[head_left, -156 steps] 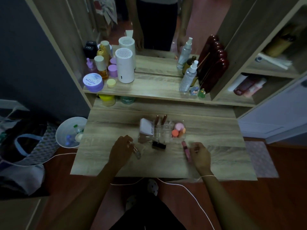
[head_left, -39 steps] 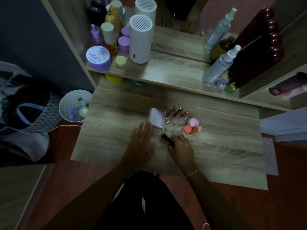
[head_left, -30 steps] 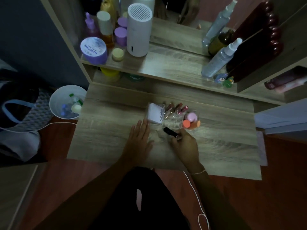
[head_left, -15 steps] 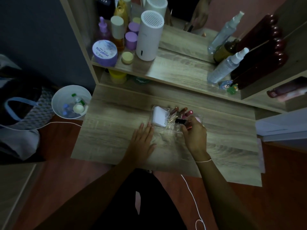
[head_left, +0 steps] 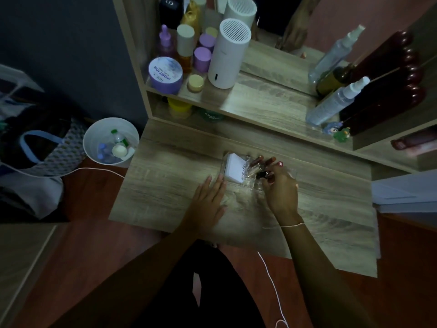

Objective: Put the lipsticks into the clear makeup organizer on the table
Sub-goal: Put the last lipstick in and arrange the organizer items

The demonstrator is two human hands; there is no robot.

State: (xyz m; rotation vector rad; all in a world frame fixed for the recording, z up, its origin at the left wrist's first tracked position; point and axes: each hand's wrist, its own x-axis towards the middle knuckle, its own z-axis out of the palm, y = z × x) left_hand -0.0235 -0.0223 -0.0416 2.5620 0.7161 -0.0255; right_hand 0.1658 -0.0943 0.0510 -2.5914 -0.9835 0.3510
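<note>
Right hand (head_left: 281, 192) fingertips pinch a short black lipstick (head_left: 262, 175), held roughly level with one end aimed at the slots of the clear makeup organizer (head_left: 254, 184). My read: the pinch sits near one end so the other end is free to tip down into a slot. Can't tell which compartment is the target; the fingers cover the organizer's right part.

Left hand (head_left: 208, 204) lies flat on the table (head_left: 165, 185), fingers together and extended, holding nothing. Fingertips sit just beside the organizer's near-left corner, touching or nearly, hard to say. Likely bracing so the light plastic tray doesn't slide while the right hand pushes in.

Organizer contents: white compact (head_left: 235, 169) in the left compartment, on edge. Three lipsticks (head_left: 256, 160) stand tilted in the slots next to it, tips leaning towards the far edge. The black one looks like the last loose lipstick; no other lies on the tabletop.

Organizer sits mid-table, closer to the far edge than the near one, below the shelf (head_left: 260, 105).

Judgement: task nearly done. What's left is to rotate the black lipstick upright, drop it into a free slot, let go. Risk: knocking the leaning tubes or shifting the tray. Dim light makes the clear slot walls hard to see.
</note>
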